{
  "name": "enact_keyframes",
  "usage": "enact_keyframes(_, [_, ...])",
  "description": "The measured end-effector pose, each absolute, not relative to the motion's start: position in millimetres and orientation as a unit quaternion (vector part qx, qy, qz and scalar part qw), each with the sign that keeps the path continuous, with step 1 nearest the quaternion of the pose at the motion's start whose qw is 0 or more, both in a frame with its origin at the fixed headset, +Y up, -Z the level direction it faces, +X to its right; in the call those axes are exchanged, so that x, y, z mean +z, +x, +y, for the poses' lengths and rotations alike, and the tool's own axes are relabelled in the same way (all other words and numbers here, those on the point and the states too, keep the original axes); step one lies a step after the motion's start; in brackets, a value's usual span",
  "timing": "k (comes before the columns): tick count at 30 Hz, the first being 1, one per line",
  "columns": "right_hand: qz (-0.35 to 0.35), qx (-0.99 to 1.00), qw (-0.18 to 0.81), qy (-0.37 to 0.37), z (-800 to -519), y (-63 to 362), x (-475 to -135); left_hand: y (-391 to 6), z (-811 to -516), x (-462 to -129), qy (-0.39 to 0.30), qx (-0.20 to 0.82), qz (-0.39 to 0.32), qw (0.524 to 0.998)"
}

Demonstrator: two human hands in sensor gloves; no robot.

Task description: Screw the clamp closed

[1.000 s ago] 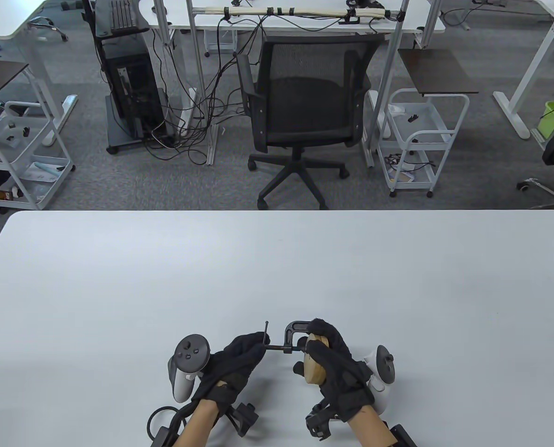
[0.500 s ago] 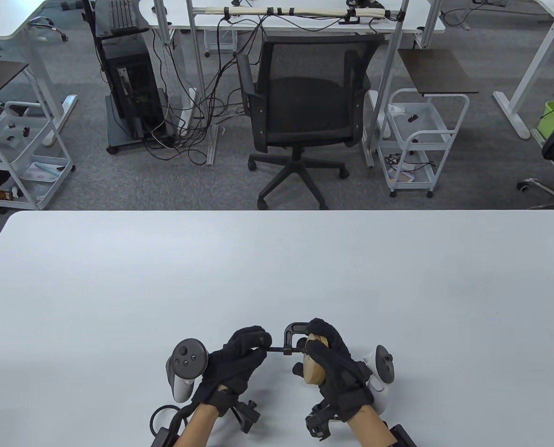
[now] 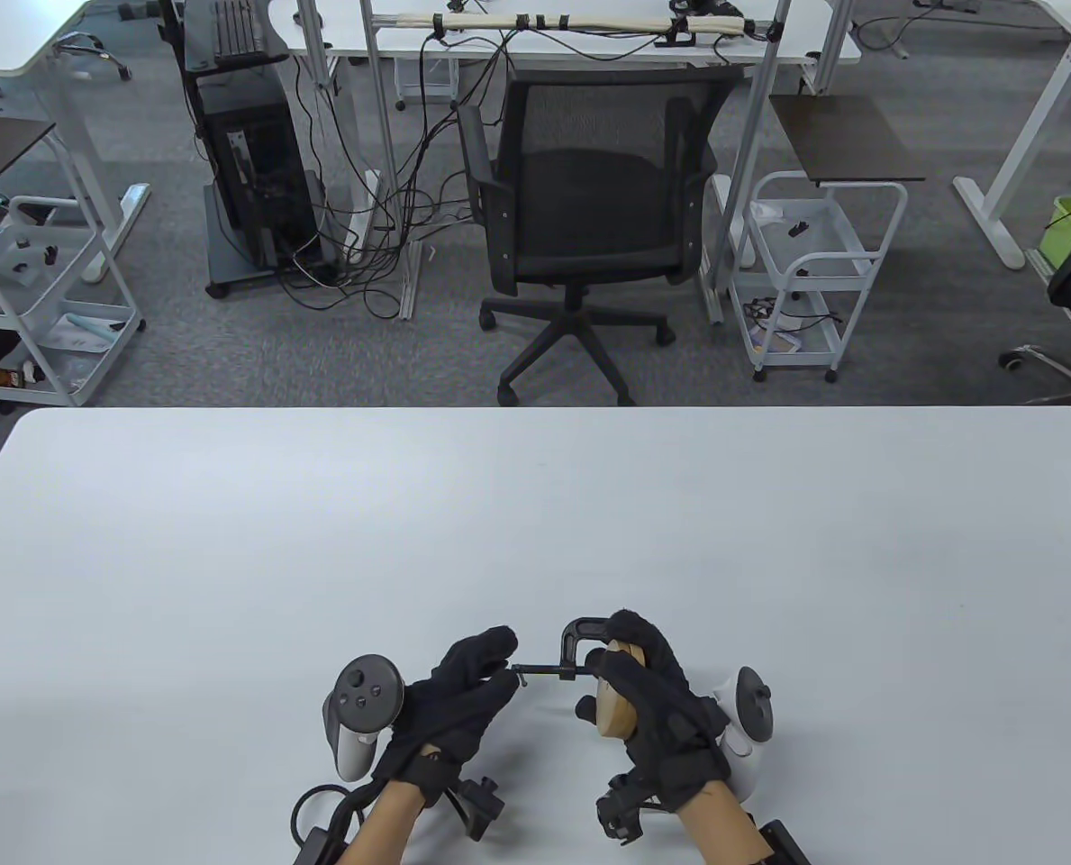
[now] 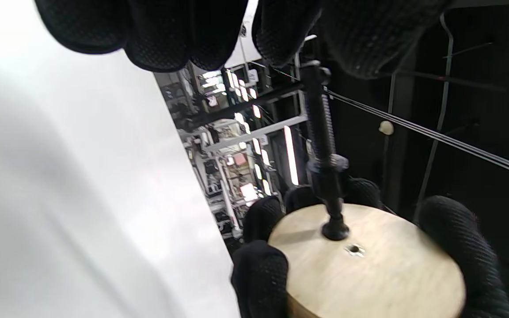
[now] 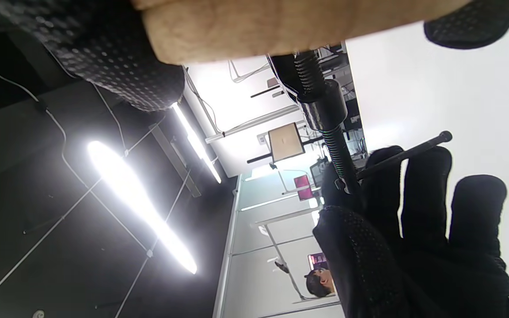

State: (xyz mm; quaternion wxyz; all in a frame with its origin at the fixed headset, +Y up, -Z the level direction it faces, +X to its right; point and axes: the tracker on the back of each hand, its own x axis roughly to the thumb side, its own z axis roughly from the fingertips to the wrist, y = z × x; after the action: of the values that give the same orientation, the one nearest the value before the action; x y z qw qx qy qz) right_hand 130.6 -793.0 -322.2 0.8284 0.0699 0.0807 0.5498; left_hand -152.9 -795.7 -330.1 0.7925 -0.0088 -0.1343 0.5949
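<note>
Clamp held above the white table near its front edge, right hand gripping the wooden disc in its frame, left hand fingers loosely pinching the screw's crossbar handle, office chair beyond the table

Black knit gloves on left grip and right grip; grey-white trackers; bare forearms.
</note>
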Motion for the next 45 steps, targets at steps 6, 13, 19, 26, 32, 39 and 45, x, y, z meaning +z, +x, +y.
enact_keyframes(6, [0.091,0.545,0.830,0.079,-795,127,-322,-155,-801,-331,-0.049,0.571,-0.114,0.811])
enact_keyframes(13, [0.098,0.552,0.823,0.091,-794,123,-321,-151,-803,-332,-0.071,0.621,-0.138,0.768])
enact_keyframes(19, [0.100,0.549,0.825,0.085,-795,123,-320,-149,-796,-333,-0.048,0.609,-0.169,0.773])
enact_keyframes(26, [0.095,0.558,0.820,0.083,-795,122,-319,-149,-790,-332,-0.013,0.601,-0.188,0.777])
enact_keyframes(32, [0.094,0.554,0.824,0.079,-796,122,-320,-147,-791,-332,-0.017,0.598,-0.182,0.780])
enact_keyframes(39, [0.088,0.538,0.835,0.070,-795,127,-320,-147,-795,-330,-0.033,0.580,-0.149,0.800])
enact_keyframes(45, [0.093,0.538,0.834,0.075,-796,125,-320,-155,-799,-327,-0.025,0.551,-0.074,0.830])
